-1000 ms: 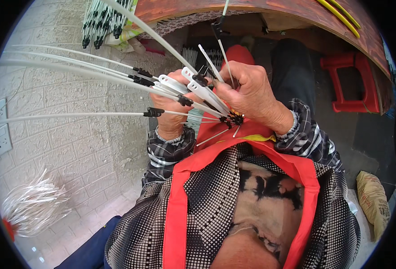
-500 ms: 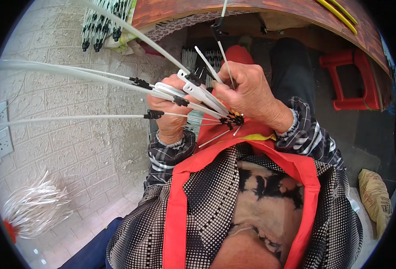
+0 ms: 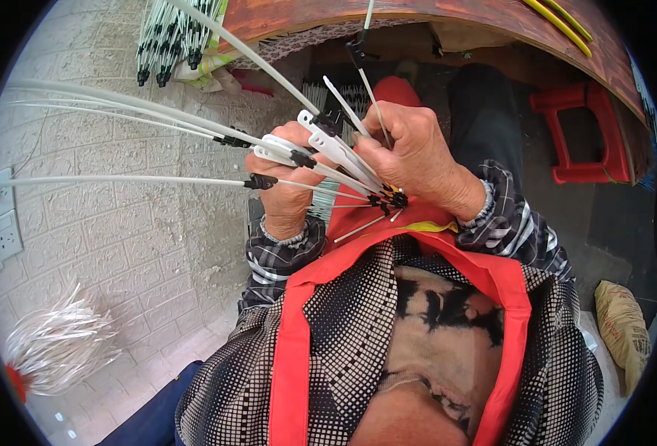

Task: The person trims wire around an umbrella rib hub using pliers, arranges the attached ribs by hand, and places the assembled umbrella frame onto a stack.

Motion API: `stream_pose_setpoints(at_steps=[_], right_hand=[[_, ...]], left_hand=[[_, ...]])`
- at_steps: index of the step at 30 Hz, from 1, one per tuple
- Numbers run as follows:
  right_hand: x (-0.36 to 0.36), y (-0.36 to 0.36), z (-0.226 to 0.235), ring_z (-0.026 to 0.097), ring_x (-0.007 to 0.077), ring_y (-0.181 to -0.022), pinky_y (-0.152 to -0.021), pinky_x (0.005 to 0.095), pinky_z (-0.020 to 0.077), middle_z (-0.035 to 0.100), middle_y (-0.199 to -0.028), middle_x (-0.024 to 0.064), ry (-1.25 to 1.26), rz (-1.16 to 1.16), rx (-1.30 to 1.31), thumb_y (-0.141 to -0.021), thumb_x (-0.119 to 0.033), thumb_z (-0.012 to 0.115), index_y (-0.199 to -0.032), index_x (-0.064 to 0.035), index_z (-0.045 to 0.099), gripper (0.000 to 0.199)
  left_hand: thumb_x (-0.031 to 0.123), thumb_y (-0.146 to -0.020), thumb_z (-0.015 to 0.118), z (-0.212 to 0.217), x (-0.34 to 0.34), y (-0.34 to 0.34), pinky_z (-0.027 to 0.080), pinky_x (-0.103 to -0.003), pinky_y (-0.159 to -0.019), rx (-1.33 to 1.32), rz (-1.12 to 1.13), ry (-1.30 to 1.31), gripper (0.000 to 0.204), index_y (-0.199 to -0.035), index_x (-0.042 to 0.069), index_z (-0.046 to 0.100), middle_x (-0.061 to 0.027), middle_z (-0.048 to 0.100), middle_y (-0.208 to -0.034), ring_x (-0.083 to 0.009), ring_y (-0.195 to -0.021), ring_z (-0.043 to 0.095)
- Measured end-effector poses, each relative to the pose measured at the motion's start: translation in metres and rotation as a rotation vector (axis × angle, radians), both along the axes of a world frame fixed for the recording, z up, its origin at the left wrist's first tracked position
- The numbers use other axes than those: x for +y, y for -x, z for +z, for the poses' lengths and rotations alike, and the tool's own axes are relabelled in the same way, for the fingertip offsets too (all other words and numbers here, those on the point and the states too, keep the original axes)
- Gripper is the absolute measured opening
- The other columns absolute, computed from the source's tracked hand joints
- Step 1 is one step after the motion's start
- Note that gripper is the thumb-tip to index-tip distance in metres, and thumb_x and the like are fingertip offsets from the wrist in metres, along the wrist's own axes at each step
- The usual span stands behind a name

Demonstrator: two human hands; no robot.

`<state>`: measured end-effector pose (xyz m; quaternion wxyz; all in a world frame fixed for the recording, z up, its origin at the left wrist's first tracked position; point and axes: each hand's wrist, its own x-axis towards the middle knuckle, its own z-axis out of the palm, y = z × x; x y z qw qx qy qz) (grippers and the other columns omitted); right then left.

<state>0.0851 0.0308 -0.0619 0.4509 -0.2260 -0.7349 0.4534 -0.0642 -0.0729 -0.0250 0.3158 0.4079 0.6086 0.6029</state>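
Both hands are working close together just above the lap, in front of the red apron (image 3: 298, 349). The left hand (image 3: 287, 182) is closing around a fan of white ribs (image 3: 142, 111) — long thin rods with black joints — which are spreading out to the left and upward toward the picture's rim. The right hand (image 3: 417, 160) is lying just beside the left, fingers curled over the near ends of the same ribs, and is pinching one thinner rod that is running up toward the table edge. The rib ends are converging at a small black hub (image 3: 395, 199) under the right hand's heel, touching it.

Edges and room: the wooden table (image 3: 447, 18) is arching across the top, its underside hanging near above the hands. A red plastic stool (image 3: 581, 137) is standing to the right, well apart. On the left, paved floor (image 3: 113, 245) is lying open beneath the fanned ribs. A bundle of white ribs with black tips (image 3: 168, 37) is lying at top left; another loose bundle (image 3: 53, 346) is sitting at lower left, well apart. A tan sack (image 3: 626, 331) is resting at far right.
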Motion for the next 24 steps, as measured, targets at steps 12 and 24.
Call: stream_pose_setpoints(at_steps=[12,24], right_hand=[[0.002,-0.003,0.001,0.053,0.0137,-0.049,-0.046,0.0274,0.0417,0.056,-0.059,0.0080,0.013,0.043,-0.008,-0.074,-0.002,0.069,-0.072,-0.0010,0.054,0.015],[0.006,-0.005,-0.002,0.051,0.0100,-0.051,-0.048,0.0259,0.0410,0.056,-0.059,0.0052,0.102,0.106,0.000,-0.075,-0.003,0.069,-0.072,-0.0011,0.055,0.015]], left_hand=[[-0.001,-0.066,0.078,0.010,0.004,-0.001,0.048,-0.027,-0.063,0.025,-0.061,0.048,0.021,-0.082,0.000,0.066,-0.0066,0.066,-0.077,-0.0134,-0.069,0.061],[0.000,-0.066,0.075,0.011,0.005,-0.003,0.049,-0.026,-0.067,0.062,-0.084,-0.001,0.022,-0.086,-0.002,0.066,-0.0083,0.067,-0.081,-0.0140,-0.070,0.061]])
